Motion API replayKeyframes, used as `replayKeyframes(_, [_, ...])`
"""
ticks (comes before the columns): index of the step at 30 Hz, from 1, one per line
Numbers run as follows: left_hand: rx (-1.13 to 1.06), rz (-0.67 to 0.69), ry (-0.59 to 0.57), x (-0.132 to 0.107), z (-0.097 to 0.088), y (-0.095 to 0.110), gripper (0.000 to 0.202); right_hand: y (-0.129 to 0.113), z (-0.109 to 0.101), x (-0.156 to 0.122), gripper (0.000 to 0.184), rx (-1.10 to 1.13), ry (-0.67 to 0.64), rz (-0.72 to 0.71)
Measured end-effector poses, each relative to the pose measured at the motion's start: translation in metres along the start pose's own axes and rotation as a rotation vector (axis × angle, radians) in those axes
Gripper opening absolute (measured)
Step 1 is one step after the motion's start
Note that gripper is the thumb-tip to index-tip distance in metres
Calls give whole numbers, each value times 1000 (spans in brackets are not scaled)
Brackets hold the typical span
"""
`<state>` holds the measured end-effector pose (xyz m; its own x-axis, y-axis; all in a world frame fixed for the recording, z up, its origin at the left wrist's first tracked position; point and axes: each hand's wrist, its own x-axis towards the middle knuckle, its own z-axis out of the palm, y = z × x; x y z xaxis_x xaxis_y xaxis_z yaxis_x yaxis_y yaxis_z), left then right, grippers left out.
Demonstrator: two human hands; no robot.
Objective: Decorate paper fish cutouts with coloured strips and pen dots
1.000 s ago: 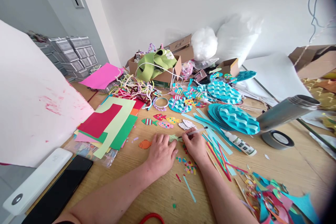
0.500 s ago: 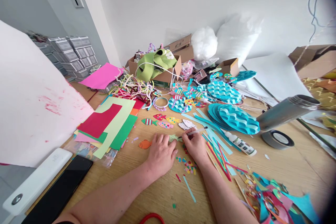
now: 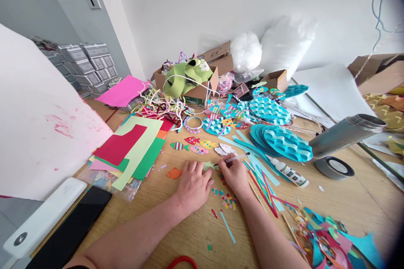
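My right hand (image 3: pixel 234 173) is closed round a slim pen (image 3: pixel 239 157), its tip at a pale green paper fish (image 3: pixel 209 165) on the table. My left hand (image 3: pixel 195 181) lies flat with the fingers stretched out, the fingertips at the fish's left side and partly covering it. Just left of that hand is an orange paper fish (image 3: pixel 174 173). Beyond the hands lie a striped green fish (image 3: pixel 179 146), a red fish (image 3: pixel 192 140), a yellow fish (image 3: pixel 207 144), a pink fish (image 3: pixel 199 150) and white fish cut-outs (image 3: pixel 224 149). Small paper dots (image 3: pixel 228 201) are scattered between my wrists.
Coloured paper sheets (image 3: pixel 148 157) and a black phone (image 3: pixel 71 227) are at the left. At the right are paper strips (image 3: pixel 263 191), a glue bottle (image 3: pixel 288 172), blue wavy discs (image 3: pixel 287 142), a steel flask (image 3: pixel 344 136) and paper scraps (image 3: pixel 331 239). A red loop (image 3: pixel 183 259) shows at the front edge.
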<state>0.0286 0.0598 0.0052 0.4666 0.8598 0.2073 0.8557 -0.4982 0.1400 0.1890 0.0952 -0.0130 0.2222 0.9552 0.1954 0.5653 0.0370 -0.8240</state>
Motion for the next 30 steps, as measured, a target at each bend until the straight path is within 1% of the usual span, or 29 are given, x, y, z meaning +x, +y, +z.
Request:
replayKeyframes(13, [-5,-4,-5,0,-2,1,30,3,-1,0,15,15,12,16])
replayKeyframes(30, [-11,6,-10,0,-1,-1,31,7,2,-2,13,19,0,-27])
